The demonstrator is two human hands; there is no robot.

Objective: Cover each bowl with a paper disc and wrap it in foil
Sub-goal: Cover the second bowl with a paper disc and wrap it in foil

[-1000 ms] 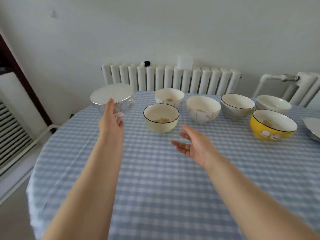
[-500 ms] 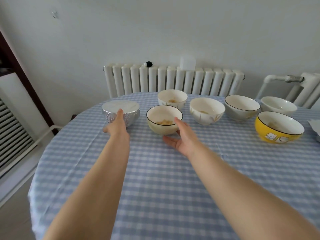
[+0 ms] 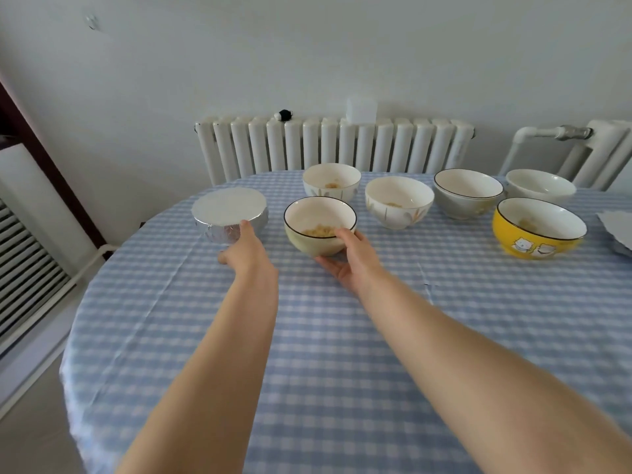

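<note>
— Bowls stood on the checked tablecloth, didn't they? Where was the wrapped one?

— The foil-wrapped bowl sat just left of the black-rimmed cream bowl, near the table's left edge, a white paper disc showing flat on its top. The left hand was against its near side, fingertips touching the foil just under the rim. Whether those fingers curled round the bowl or only lay on it, I could not tell; the back of the hand hid them, with the thumb sticking out low to the left.

— And the right hand?

— The right hand cupped the black-rimmed cream bowl from the near right. Its thumb lay up on the rim and its fingers were spread under the base, so the bowl was held between them. Some yellowish food lay in the bottom of that bowl.

— What else stood around that bowl?

— Behind it stood a white patterned bowl; right of it another white bowl, then a grey black-rimmed bowl and a plain white bowl further right still. The yellow bowl with cartoon cats stood far right, and beside that a sheet of foil lay at the frame's edge. A white radiator ran along the wall beyond them all.
</note>
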